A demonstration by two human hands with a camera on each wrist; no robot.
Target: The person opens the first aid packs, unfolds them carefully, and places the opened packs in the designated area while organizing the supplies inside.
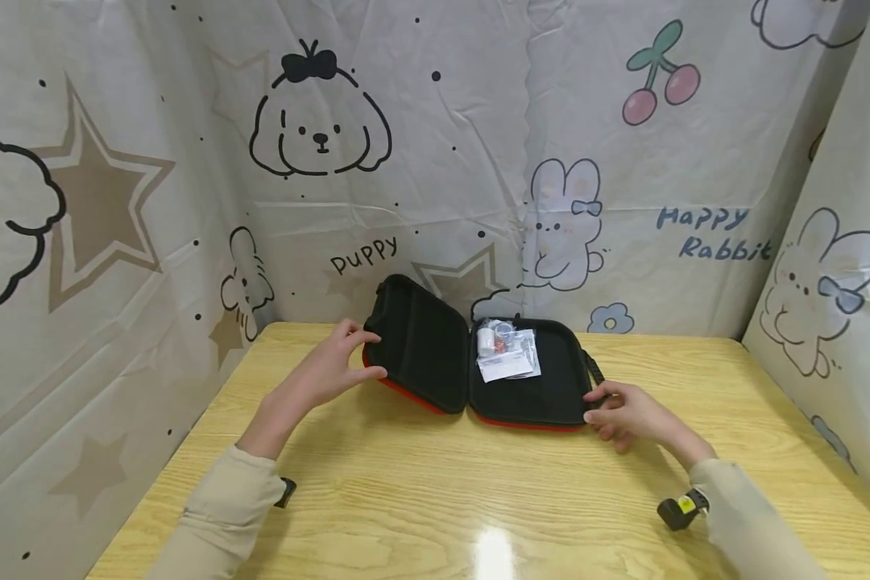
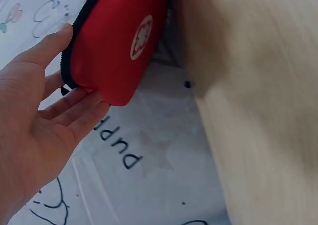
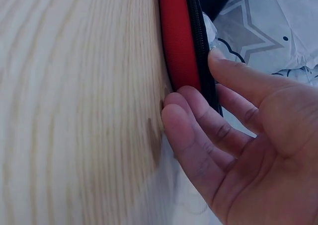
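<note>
A zippered first aid case [image 1: 435, 346] stands unfolded on the table, black inside and red outside. In the left wrist view its red lid [image 2: 117, 41] bears a pale oval emblem. My left hand [image 1: 326, 366] holds that tilted lid by its outer edge, thumb on the zipper rim and fingers against the red shell. At the other half, my right hand [image 1: 634, 415] pinches the near right corner, thumb on the rim and fingertips on the red side [image 3: 181, 41]. Clear packets with small white and orange supplies [image 1: 507, 352] lie in the right half, touched by neither hand.
The wooden table [image 1: 406, 491] extends in front of the case and to both sides. Behind it hangs a printed cloth [image 1: 442, 161] with cartoon animals and stars, also along the sides. A black wrist strap [image 1: 594, 368] sticks out from the case's right side.
</note>
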